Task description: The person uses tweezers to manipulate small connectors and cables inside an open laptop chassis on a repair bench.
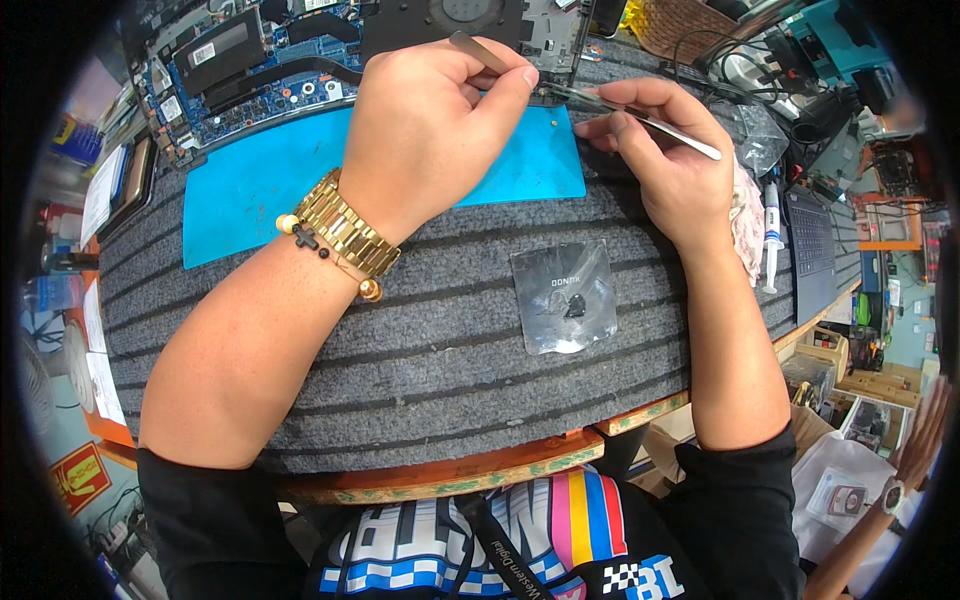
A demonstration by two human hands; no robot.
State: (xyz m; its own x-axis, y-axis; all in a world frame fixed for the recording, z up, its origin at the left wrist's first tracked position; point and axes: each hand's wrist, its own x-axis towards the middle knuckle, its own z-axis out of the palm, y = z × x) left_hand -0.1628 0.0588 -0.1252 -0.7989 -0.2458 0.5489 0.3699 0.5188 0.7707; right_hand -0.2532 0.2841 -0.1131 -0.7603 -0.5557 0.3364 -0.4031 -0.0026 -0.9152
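My left hand (435,130) is closed in a pinch on a flat metal tool (475,52), whose tip end is hidden by my fingers. My right hand (670,150) grips metal tweezers (680,137), their points reaching left toward my left fingertips. Both hands meet over the front edge of an opened laptop (290,95) with a bare blue circuit board. Any small part between the tool tips is too small to make out. Under my left wrist lies a bright blue mat (260,195). Nearer me, a clear plastic bag (565,335) holds small black pieces.
Grey ribbed fabric covers the bench (430,370), with a wooden front edge (480,478). To the right are a syringe (772,235), a crumpled cloth (745,220) and a dark keyboard (808,250). Cables (735,60) tangle at the far right. Another person's hand (920,440) shows at lower right.
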